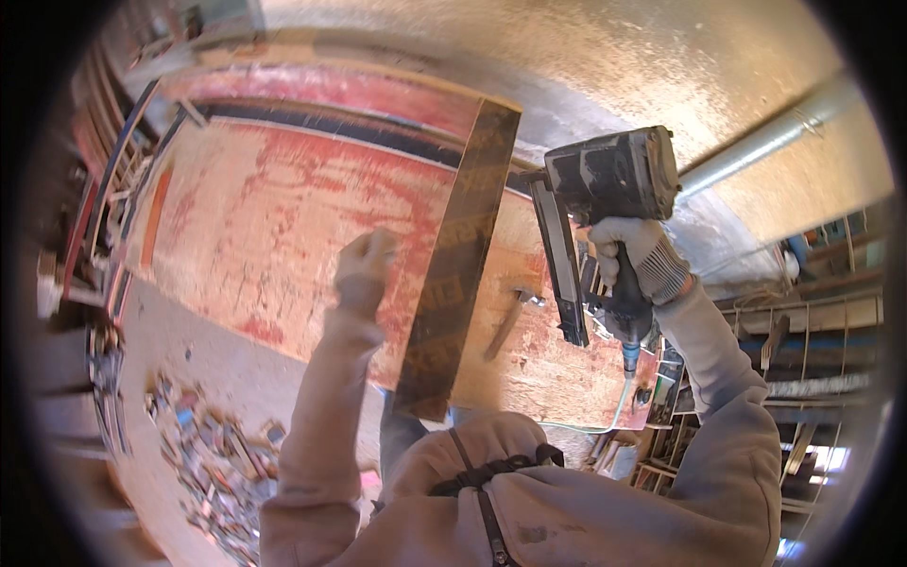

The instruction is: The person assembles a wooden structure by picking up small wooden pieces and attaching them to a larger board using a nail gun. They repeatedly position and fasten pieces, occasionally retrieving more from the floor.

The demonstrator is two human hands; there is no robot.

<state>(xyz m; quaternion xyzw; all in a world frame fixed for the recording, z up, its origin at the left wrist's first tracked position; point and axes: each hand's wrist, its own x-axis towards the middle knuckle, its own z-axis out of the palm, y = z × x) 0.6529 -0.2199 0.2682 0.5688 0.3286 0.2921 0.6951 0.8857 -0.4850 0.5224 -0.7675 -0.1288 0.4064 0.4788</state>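
Note:
My gloved right hand point(638, 255) grips the handle of a black nail gun point(609, 175). The gun is raised above the right part of the worktable, its long magazine slanting down beside the hand. A hose connects at the foot of its handle. My gloved left hand point(367, 263) hovers over the table's left part with curled fingers. It is slightly blurred, and anything inside it is hidden. Between my hands a dark, printed board point(458, 255) lies across the table from far to near. A hammer point(510, 321) rests on the tabletop right of this board.
The worktable point(274, 227) has a worn red and bare-wood top. Dark rails run along its far side. Wood scraps point(213, 454) litter the floor at the lower left. A metal pipe point(770, 142) is at the upper right, above racks point(812, 350) with wood pieces.

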